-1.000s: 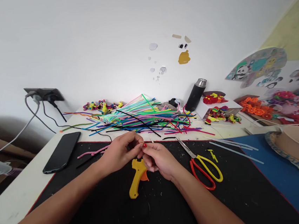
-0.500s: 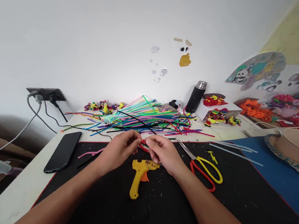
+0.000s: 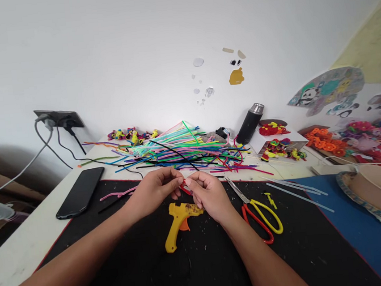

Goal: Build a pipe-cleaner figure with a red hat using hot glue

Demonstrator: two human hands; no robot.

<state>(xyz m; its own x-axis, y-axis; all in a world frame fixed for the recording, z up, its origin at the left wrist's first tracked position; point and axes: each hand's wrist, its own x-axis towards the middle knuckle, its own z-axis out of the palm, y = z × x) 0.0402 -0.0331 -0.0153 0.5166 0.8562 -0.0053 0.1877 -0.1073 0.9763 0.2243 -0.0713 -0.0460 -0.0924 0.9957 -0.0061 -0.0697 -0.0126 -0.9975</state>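
Note:
Between both hands is a small red piece, perhaps bent pipe cleaner; my fingers cover most of it. My left hand pinches its left end with thumb and forefinger. On its right side, my right hand grips it the same way, fingers curled. Just below the hands, a yellow hot glue gun with an orange trigger lies on the black mat. Scissors with one red and one yellow handle rest partly open, right of my right hand.
Behind the hands lies a heap of colourful pipe cleaners. A phone is at the left, a black flask at the back right. Clear glue sticks and a yellow scrap lie right. A round basket stands far right.
The fingertips of both hands have shifted slightly around the red piece, which sits a touch further right. Everything on the table stays in place.

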